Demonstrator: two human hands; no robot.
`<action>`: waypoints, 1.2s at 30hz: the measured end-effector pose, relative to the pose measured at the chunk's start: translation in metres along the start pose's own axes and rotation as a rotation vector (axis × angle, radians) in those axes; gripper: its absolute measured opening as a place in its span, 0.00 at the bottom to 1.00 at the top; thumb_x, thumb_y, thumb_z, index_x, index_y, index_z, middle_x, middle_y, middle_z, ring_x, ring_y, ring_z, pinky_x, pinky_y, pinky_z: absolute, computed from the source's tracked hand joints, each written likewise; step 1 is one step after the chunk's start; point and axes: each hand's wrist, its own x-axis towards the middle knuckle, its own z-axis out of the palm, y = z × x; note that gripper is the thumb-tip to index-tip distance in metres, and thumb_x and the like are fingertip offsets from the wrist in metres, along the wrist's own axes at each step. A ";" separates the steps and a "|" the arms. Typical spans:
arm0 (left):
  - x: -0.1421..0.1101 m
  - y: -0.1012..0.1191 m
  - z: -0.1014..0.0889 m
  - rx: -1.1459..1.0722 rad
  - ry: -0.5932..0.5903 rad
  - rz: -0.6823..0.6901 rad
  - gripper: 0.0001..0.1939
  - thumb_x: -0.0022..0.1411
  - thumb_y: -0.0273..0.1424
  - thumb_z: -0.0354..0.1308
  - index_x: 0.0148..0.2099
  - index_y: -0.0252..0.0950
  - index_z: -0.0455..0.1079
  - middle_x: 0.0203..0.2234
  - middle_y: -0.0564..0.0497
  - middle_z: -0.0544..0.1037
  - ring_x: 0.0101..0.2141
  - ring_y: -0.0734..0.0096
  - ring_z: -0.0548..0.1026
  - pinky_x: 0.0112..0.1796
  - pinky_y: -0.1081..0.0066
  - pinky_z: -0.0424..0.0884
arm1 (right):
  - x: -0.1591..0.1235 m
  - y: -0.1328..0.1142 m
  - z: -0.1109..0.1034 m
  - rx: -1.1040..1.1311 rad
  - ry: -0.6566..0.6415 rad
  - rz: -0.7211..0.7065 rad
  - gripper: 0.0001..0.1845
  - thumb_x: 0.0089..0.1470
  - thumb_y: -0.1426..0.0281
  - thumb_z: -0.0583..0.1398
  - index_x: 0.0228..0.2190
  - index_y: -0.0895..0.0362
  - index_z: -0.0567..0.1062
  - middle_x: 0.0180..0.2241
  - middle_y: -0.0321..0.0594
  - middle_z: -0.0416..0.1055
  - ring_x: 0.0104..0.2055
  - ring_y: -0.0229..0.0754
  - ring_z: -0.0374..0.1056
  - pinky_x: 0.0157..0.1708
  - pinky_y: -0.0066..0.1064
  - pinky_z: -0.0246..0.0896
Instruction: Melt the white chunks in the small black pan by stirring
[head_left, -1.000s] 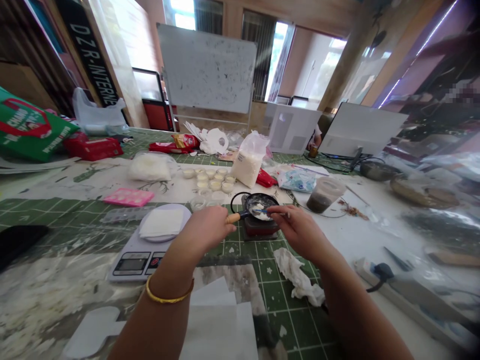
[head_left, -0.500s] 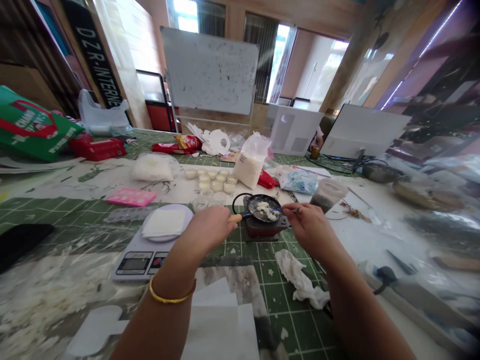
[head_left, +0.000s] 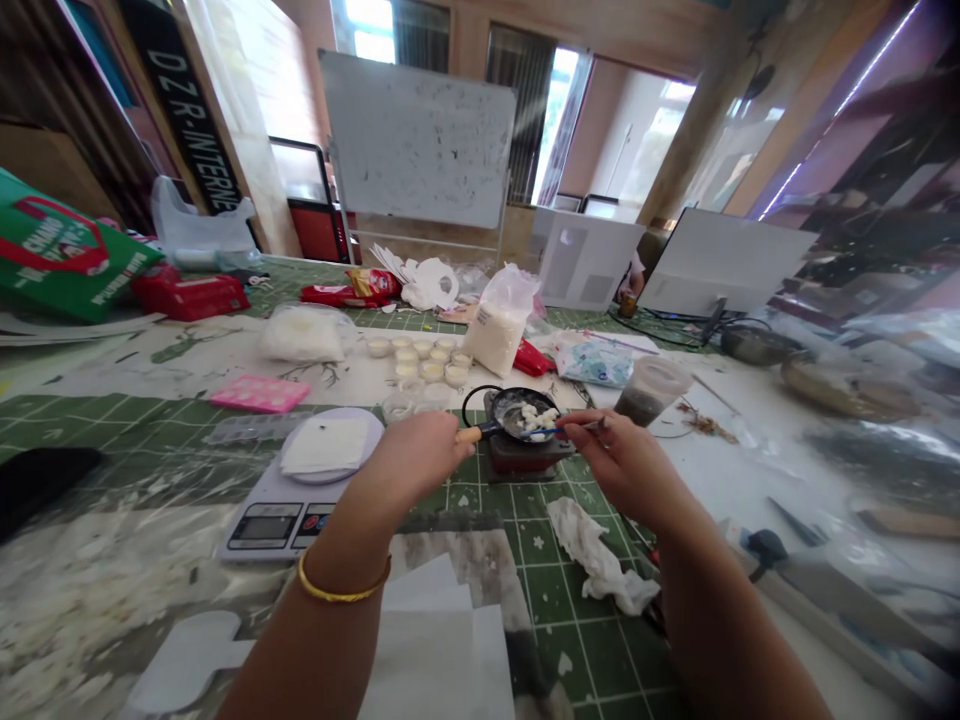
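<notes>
A small black pan (head_left: 510, 403) holding white lumps (head_left: 537, 417) sits on a little dark red burner (head_left: 519, 455) in the middle of the table. My left hand (head_left: 412, 462) is closed round the pan's wooden handle (head_left: 470, 434). My right hand (head_left: 626, 462) pinches a thin blue-handled utensil (head_left: 559, 429) whose tip rests among the white lumps. A gold bangle (head_left: 341, 588) is on my left wrist.
A digital scale (head_left: 279, 518) with white paper on its plate stands left of the burner. Behind the pan are several small white-filled cups (head_left: 424, 358), a bag of white granules (head_left: 498, 322) and a lidded jar (head_left: 649, 388). A crumpled tissue (head_left: 596, 557) lies in front.
The white lumps in the pan have shifted from the front toward its right side as the utensil tip moved among them. My left hand has kept its hold on the handle.
</notes>
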 end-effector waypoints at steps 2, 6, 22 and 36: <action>-0.001 0.001 -0.001 0.004 0.001 0.004 0.17 0.57 0.40 0.45 0.32 0.35 0.69 0.30 0.45 0.75 0.29 0.64 0.72 0.24 0.72 0.56 | 0.001 0.000 0.002 0.034 -0.029 -0.020 0.17 0.56 0.64 0.49 0.39 0.54 0.74 0.38 0.41 0.74 0.40 0.42 0.68 0.41 0.32 0.58; -0.003 0.001 -0.002 -0.005 -0.002 -0.001 0.16 0.57 0.40 0.45 0.32 0.35 0.69 0.30 0.45 0.75 0.28 0.65 0.72 0.24 0.72 0.58 | 0.006 0.008 0.001 -0.093 0.049 0.075 0.17 0.55 0.66 0.49 0.37 0.56 0.74 0.33 0.43 0.75 0.39 0.45 0.68 0.40 0.36 0.57; -0.002 -0.001 0.000 0.017 0.026 0.000 0.16 0.58 0.38 0.43 0.31 0.35 0.68 0.29 0.45 0.75 0.28 0.66 0.71 0.24 0.72 0.56 | -0.005 0.002 -0.011 -0.149 0.030 0.007 0.16 0.55 0.64 0.50 0.34 0.55 0.76 0.34 0.42 0.75 0.38 0.44 0.68 0.39 0.35 0.58; 0.000 0.003 0.002 0.058 0.052 -0.030 0.18 0.59 0.39 0.42 0.31 0.36 0.69 0.29 0.45 0.76 0.28 0.65 0.72 0.23 0.72 0.57 | -0.007 -0.007 -0.008 0.007 -0.047 -0.007 0.16 0.56 0.63 0.49 0.39 0.53 0.74 0.34 0.39 0.74 0.37 0.41 0.68 0.38 0.30 0.58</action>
